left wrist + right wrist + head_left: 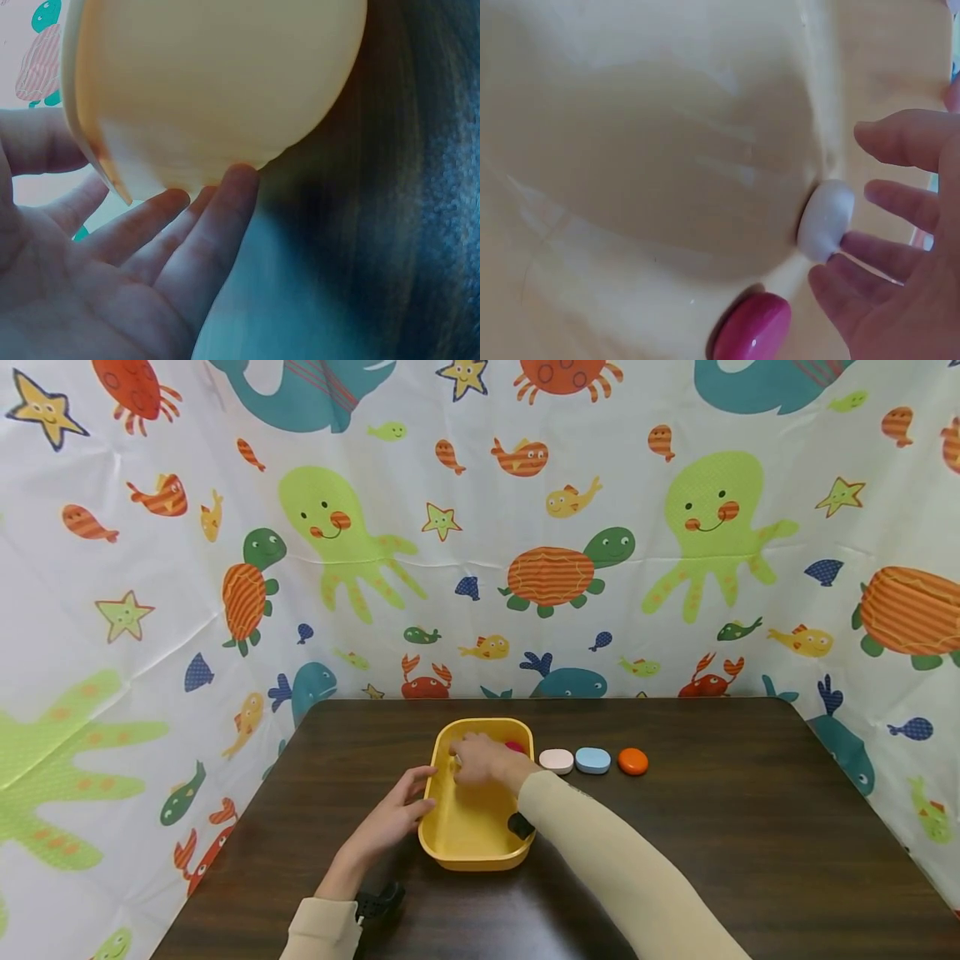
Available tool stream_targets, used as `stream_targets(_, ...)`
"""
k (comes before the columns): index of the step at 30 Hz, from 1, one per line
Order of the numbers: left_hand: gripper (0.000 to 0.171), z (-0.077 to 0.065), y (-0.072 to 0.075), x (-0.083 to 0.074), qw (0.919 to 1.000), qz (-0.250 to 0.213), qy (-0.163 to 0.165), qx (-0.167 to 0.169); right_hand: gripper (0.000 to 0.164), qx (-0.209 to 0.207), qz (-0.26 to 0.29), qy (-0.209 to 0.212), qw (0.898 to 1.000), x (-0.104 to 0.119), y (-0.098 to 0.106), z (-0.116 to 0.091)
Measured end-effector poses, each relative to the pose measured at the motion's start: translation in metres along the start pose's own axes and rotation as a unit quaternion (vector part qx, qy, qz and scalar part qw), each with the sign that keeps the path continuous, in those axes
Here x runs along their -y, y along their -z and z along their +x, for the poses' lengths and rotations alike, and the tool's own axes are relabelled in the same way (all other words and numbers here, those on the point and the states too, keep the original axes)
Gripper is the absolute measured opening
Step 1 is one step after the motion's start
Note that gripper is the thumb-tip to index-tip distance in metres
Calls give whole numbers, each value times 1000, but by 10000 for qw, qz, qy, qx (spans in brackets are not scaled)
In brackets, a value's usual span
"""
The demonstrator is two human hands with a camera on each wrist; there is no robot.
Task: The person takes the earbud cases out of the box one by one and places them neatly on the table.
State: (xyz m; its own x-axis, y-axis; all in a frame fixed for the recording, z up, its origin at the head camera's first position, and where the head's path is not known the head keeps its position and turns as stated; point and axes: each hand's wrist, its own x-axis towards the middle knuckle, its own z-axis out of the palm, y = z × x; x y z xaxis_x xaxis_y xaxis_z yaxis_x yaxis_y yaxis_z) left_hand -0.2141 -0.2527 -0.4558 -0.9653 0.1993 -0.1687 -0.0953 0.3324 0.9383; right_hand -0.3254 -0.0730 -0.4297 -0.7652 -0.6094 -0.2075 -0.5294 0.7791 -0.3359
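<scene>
A yellow plastic tub (472,843) stands on the dark table. My right hand (483,760) reaches down inside its far part. There, in the right wrist view, a smooth white oval piece (827,221), like a soap bar, lies against the wall. The right fingers are spread beside it, one fingertip at its edge. A magenta oval piece (754,330) lies nearby in the tub. Against the tub's left outer side rests my left hand (393,814); its fairly straight fingertips touch the wall (217,90) in the left wrist view.
Right of the tub, a pale pink oval piece (556,761), a light blue one (592,760) and an orange round one (633,762) form a row on the wooden table (750,835). A curtain (465,435) printed with sea animals hangs behind and at both sides.
</scene>
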Motion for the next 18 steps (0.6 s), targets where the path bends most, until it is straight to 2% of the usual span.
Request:
stream_targets(12,51,0,0,-1,10000,-33,3,7,49,7,-254,8,9997,4,-3,-3)
stream_targets(18,51,0,0,0,10000,12,-3,-19,37,9,-343,33,9994,8,-3,-3)
